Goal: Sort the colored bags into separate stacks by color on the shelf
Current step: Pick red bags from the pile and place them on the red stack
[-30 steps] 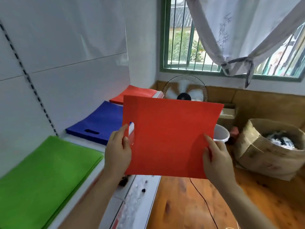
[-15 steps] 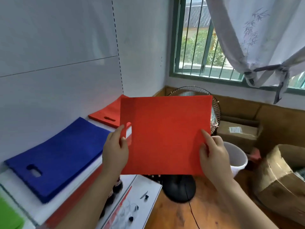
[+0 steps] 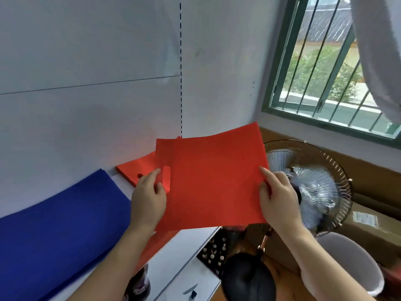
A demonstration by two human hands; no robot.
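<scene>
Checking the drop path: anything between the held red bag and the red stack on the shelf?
Nothing shows between them in the head view: the held red bag hangs just above the red stack, overlapping its right part.

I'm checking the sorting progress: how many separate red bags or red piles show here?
2: one red bag held up by the left hand and right hand; one red stack on the shelf behind, mostly hidden.

Red bag [image 3: 213, 181]: matt, felt-like cloth, faintly fuzzy. Blue bag [image 3: 58, 224]: same matt cloth. Shelf [image 3: 184, 246]: smooth white panel, slight sheen. Fan [image 3: 312, 187]: shiny metal wire cage. Box [image 3: 373, 227]: brown cardboard, glossy tape.
</scene>
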